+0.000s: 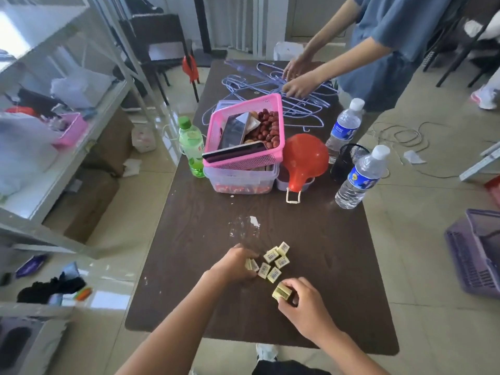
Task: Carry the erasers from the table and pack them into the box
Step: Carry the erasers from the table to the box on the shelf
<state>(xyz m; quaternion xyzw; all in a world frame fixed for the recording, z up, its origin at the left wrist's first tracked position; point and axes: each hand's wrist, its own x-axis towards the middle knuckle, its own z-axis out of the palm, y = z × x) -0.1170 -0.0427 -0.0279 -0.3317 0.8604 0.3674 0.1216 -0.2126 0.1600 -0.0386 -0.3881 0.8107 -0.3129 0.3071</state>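
Observation:
Several small pale-yellow wrapped erasers [274,262] with barcode labels lie in a loose cluster on the dark brown table [324,266]. My left hand [235,266] rests at the cluster's left side, its fingers closed around two erasers [251,264]. My right hand [305,304] sits just below and right of the cluster, gripping a small stack of erasers [282,292] between thumb and fingers. I cannot tell which container is the box for the erasers.
Further up the table stand a pink basket [244,158] on a clear tub, a green bottle [191,147], a red funnel [304,161], a black mesh cup [347,161] and two water bottles [361,178]. Another person's hands [297,79] handle purple hangers. A purple basket [476,255] sits at the right.

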